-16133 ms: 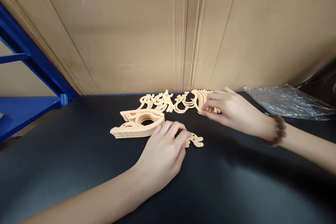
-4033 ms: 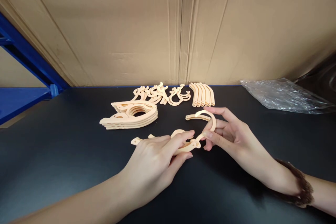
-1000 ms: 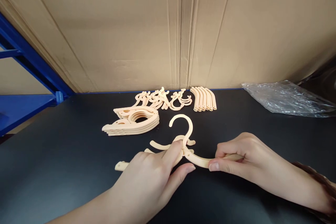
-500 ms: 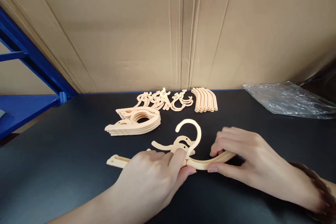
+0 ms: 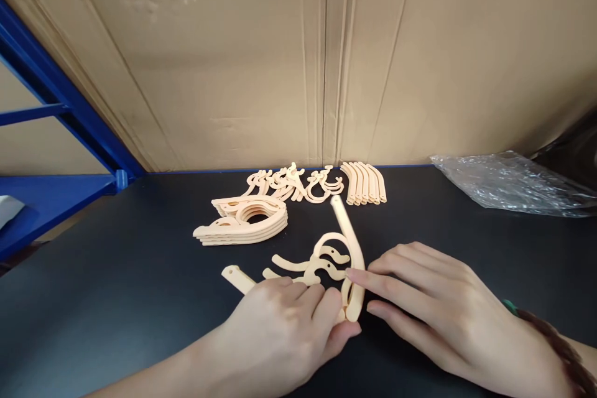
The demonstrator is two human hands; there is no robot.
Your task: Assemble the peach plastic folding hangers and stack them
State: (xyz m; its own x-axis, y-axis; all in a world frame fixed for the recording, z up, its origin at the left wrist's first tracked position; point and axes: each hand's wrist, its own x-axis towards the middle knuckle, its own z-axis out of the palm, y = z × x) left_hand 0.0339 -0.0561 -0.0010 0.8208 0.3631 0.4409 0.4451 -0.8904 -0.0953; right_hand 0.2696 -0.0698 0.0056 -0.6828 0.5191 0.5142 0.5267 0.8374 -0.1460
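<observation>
While the left hand (image 5: 289, 329) is closed on the middle of a folding hanger (image 5: 356, 295), the right hand (image 5: 443, 305) is open, fingers extended and thumb apart. Its index fingertip contacts the hanger's right arm (image 5: 347, 230), which points up and away from the left-hand grip. The left arm (image 5: 237, 277) of the hanger projects from the far left side of the same grip. The hanger's hook (image 5: 331, 236) curves just beyond the grip, partly hidden behind the right arm.

Compared with half a second earlier, the right arm is swung up beside the hook; it previously extended to the right of the left hand, between the right thumb and fingers. The hook then stood clear in view.

Two loose hooks (image 5: 321, 266) lie directly beyond the left-hand grip, close to the hanger, and are partly covered by the hand and the right arm. The left hand also hides the hanger's joint in part. Farther beyond the grip, to its left, is a stack of folded hangers (image 5: 233, 233); behind the stack is a pile of hooks (image 5: 293, 174). A row of loose arms (image 5: 366, 185) lies straight beyond the right arm, and a plastic bag (image 5: 504, 183) lies beyond the right hand, well apart from both grips.
</observation>
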